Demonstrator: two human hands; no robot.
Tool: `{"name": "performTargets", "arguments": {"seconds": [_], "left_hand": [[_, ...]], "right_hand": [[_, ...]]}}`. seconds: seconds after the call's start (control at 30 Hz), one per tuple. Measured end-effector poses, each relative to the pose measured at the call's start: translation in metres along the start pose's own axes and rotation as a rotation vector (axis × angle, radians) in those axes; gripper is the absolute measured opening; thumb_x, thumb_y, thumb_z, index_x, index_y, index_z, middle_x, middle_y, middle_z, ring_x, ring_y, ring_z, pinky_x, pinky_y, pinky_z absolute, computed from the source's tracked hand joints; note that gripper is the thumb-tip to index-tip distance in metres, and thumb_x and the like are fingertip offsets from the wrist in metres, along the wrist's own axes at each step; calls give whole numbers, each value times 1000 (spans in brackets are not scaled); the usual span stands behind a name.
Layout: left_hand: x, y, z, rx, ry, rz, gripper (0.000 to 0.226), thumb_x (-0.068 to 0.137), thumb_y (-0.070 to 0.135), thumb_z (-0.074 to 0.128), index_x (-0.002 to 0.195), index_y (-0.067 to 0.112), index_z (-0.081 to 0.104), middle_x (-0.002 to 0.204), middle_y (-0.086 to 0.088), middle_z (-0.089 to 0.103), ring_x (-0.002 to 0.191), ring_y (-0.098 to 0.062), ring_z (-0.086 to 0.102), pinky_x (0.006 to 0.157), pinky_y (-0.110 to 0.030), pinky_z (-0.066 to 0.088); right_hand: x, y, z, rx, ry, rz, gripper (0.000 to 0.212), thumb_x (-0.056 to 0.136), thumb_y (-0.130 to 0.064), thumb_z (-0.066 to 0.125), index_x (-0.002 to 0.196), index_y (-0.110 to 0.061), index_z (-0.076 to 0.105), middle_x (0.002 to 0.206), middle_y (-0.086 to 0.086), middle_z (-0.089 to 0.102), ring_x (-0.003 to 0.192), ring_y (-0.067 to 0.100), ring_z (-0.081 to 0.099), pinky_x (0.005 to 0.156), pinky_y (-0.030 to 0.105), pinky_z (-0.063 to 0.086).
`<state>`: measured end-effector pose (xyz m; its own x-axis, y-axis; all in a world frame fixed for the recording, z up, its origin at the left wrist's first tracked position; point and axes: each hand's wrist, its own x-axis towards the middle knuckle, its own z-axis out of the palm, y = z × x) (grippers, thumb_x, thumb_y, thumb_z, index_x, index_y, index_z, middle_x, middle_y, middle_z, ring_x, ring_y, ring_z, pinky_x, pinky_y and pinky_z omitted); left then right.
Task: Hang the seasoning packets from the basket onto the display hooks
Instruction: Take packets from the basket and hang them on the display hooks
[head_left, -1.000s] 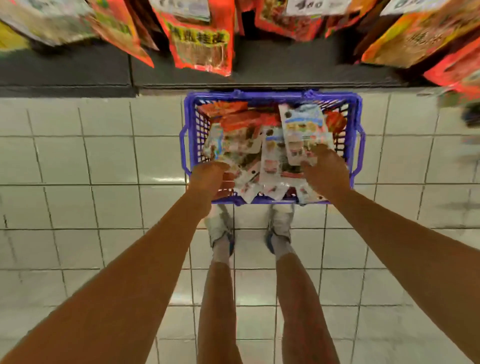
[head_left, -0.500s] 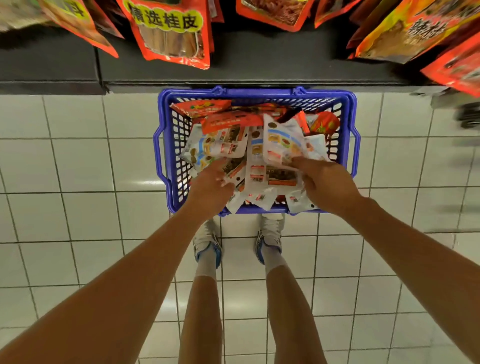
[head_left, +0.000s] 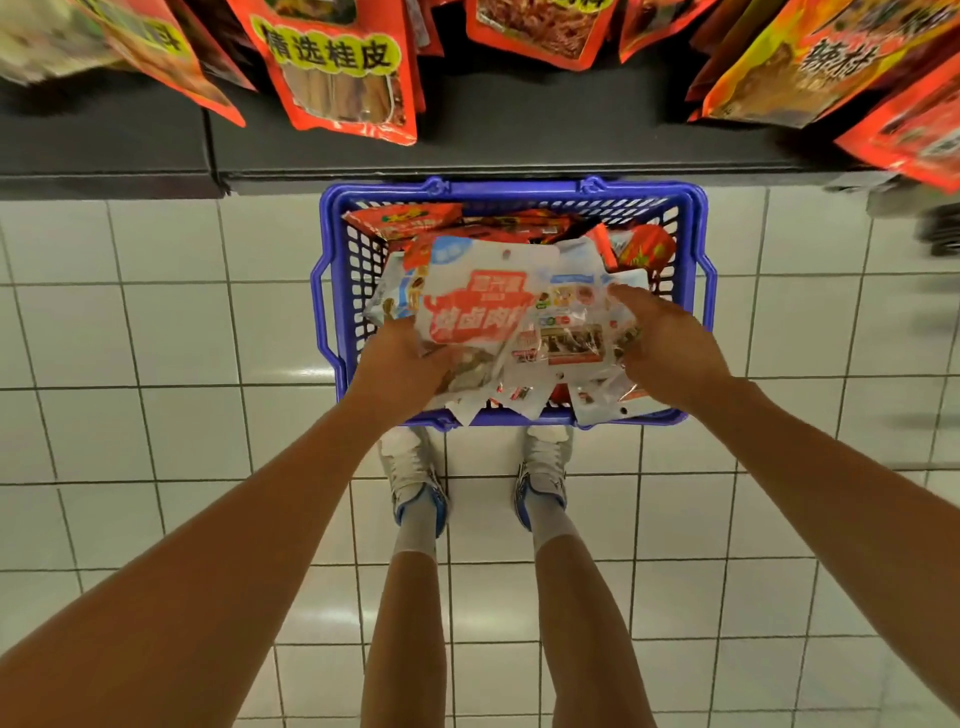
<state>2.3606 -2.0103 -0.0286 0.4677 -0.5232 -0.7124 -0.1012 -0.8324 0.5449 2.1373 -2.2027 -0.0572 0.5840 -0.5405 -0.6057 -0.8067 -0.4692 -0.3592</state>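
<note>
Gathering step: white packets (head_left: 475, 312) being lifted as a fanned bunch over the basket (head_left: 332, 312), none yet on the hooks. At 9 o'clock of the bunch, left hand (head_left: 402, 369) curled under the near edge, gripping the front packet with the red label. At 3 o'clock, right hand (head_left: 667, 343) closed round the far side of the same bunch, fingers (head_left: 631, 299) laid over the clear-window packets. More red packs (head_left: 410, 221) lying loose at 12 o'clock inside the basket. Next move, by judgement: raise the bunch toward the display at 12 o'clock, single out one packet, find the punched hole near its top edge and thread it onto a hook; hooks themselves not visible, hidden behind hanging stock. Slippery film and a loose fan, so a slip back into the basket seems likely unless one hand takes the stack while the other picks. Below all this, white tiled floor (head_left: 156, 338), glossy, basket standing on it just ahead of two sneakers (head_left: 413, 473). Along 12 o'clock, a dark shelf base (head_left: 519, 135) with red and orange bags (head_left: 337, 67) hanging above it.
</note>
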Motion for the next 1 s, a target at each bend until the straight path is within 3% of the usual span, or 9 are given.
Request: {"name": "performTargets", "arguments": {"seconds": [0.13, 0.27, 0.43, 0.5, 0.57, 0.67, 0.77, 0.93, 1.0], "left_hand": [[-5, -15, 3, -102, -21, -93, 33, 94, 20, 70, 126, 16, 63, 115, 0, 68, 115, -23, 64, 96, -42, 55], [-7, -22, 3, -163, 37, -134, 39, 92, 23, 72, 128, 19, 58, 123, -5, 67, 120, -26, 62, 99, -52, 54], [-17, -22, -9, -221, 82, -154, 37, 92, 22, 72, 127, 20, 59, 120, 0, 66, 116, -18, 61, 87, -37, 57], [-24, -17, -18, -288, 103, -154, 41, 90, 21, 74, 128, 18, 59, 119, 1, 67, 111, -18, 63, 78, -29, 55], [-32, -8, -29, -377, 124, -179, 41, 88, 21, 77, 126, 18, 62, 115, 1, 70, 105, -18, 67, 73, -25, 54], [-50, 13, -51, -512, 149, -183, 27, 83, 14, 78, 107, 24, 68, 100, 3, 74, 98, -17, 70, 71, -26, 53], [-79, 45, -76, -634, 151, -163, 27, 78, 12, 80, 102, 20, 71, 97, -2, 76, 96, -22, 72, 79, -34, 57], [-141, 107, -126, -801, 157, -44, 47, 62, 15, 75, 109, 10, 73, 100, -10, 78, 95, -29, 75, 83, -42, 60], [-172, 132, -150, -789, 181, 36, 41, 68, 23, 77, 108, 14, 74, 99, -6, 79, 93, -25, 76, 77, -36, 61]], "right_hand": [[29, 16, 31, -369, -189, -56, 95, 94, -30, 68, 159, -37, -1, 170, 8, 0, 156, 37, 5, 112, 64, 33], [43, 11, 40, -423, -237, -157, 81, 97, -42, 60, 159, -41, 7, 169, 9, -8, 156, 35, -5, 116, 64, 30], [28, -12, 20, -304, -80, -324, 44, 104, -35, 49, 145, -19, 53, 165, 15, 27, 155, 37, 14, 118, 59, 27], [16, -24, 2, -141, 7, -249, 39, 106, -30, 46, 139, -12, 56, 154, 16, 45, 147, 37, 35, 113, 54, 36], [3, -36, -24, 54, 74, -112, 36, 108, -33, 38, 128, -10, 57, 127, 17, 64, 118, 35, 61, 89, 39, 54], [-23, -57, -59, 331, 117, -11, 23, 108, -33, 38, 102, -18, 55, 91, 1, 65, 89, 26, 68, 63, 19, 45], [-53, -89, -95, 676, 95, 74, 29, 108, -35, 44, 100, -18, 65, 96, 0, 73, 95, 23, 72, 79, 34, 59], [-103, -153, -162, 1205, 101, 255, 28, 93, -50, 65, 101, -25, 76, 109, 6, 77, 102, 30, 73, 95, 57, 55], [-129, -180, -196, 1255, 132, 225, 66, 70, -70, 75, 119, -26, 70, 125, 5, 71, 117, 32, 66, 105, 58, 48]]}}
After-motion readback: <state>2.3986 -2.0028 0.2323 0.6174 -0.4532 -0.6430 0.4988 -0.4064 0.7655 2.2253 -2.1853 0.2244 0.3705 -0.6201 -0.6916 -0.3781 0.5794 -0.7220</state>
